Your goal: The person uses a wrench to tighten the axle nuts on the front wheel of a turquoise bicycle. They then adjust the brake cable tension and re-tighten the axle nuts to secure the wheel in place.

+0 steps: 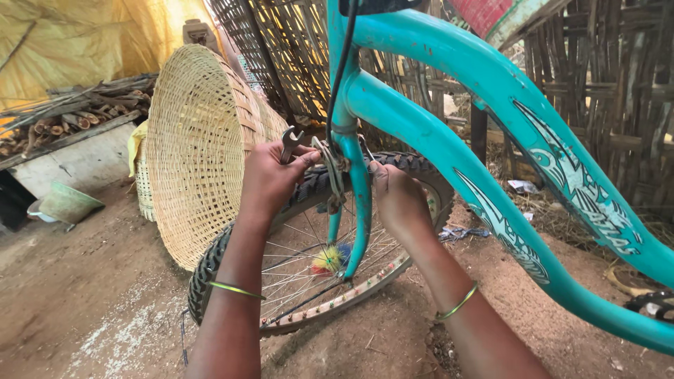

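A: Head view. What do I log for the hands?

B: I see the left hand [270,179] closed on a spanner [289,142], held by the brake caliper [330,168] atop the fork [354,203]. The right hand [400,200] pinches the caliper's other side.

A: Containers?

B: A woven basket [200,147] leans on the front wheel [316,245], its contents hidden. Open dirt ground [84,302] lies left.

The open-ended spanner [289,142] is grey metal, gripped upright in the left hand [267,179], jaws above the thumb. The brake caliper [331,168] sits on the teal fork [358,203], between both hands, touched by the right hand [400,200].
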